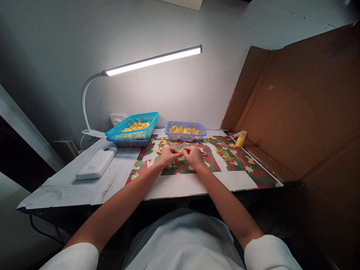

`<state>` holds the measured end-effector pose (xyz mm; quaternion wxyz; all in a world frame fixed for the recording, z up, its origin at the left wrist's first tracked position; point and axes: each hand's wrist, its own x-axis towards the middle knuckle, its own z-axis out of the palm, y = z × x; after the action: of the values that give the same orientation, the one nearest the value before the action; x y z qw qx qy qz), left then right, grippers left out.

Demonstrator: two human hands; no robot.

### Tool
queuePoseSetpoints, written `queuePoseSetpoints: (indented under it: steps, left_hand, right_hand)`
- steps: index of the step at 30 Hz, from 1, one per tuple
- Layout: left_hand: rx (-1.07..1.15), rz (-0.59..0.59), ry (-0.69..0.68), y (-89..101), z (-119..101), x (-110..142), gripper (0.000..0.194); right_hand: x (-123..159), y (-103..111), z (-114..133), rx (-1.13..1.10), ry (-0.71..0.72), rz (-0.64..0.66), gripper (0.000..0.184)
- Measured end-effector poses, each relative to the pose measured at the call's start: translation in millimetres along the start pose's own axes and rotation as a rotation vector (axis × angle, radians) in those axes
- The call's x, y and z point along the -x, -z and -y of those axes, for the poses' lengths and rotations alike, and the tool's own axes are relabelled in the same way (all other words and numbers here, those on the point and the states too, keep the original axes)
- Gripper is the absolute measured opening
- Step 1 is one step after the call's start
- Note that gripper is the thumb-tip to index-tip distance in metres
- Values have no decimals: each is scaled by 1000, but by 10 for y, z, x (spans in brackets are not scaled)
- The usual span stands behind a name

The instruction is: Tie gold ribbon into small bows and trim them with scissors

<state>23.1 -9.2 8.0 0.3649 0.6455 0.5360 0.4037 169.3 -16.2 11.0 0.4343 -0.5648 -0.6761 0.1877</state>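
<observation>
My left hand [169, 155] and my right hand [193, 156] meet over the patterned sheet, fingertips pinched close together. Between them shows a small gold-coloured piece [181, 152], mostly hidden by the fingers. Just beyond the hands lies a row of gold pieces with thin stems [170, 141]. A few gold leaf-like bits [159, 150] rest beside my left hand. Near my right hand is a pink object [204, 153], partly covered. Further right, a tangle of thin gold wire or chain [224, 154] is spread on the sheet.
At the back stand a purple basket [185, 137] of gold pieces and a turquoise basket [153, 122], stacked on a blue one [128, 143]. A white power bank [97, 163] lies left. A lit lamp [154, 60] hangs above. Right are a yellow bottle [241, 139] and cardboard [303, 101].
</observation>
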Motion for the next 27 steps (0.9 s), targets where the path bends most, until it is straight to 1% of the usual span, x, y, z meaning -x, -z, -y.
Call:
queuePoseSetpoints:
  steps: [2,4,7,11,14,19,23,27]
  left_hand:
    - [-37,25,-13,-5,9,3,17]
    - [-53,44,-28,-5,28,-1,19]
    - [-38,70,-41,2,49,-12,23]
    - [54,102,-21,19,48,-27,23]
    - [123,138,-1,33,33,-37,22]
    - [207,206,-27,45,6,-29,23]
    - [202,223,0,44,-12,-14,26]
    - [199,260,-21,43,-28,-11,23]
  right_hand:
    - [-25,8,-22,33,-75,63,24]
    - [-51,16,-43,4,-98,121,24]
    - [-85,21,-52,-141,-79,168,15]
    - [-107,17,-33,-307,-75,217,14]
    - [-104,21,-18,-365,-41,200,14]
    - [-85,23,5,-472,-12,178,18]
    - [-80,8,30,-579,-1,166,22]
    - [-81,16,59,-659,-2,161,26]
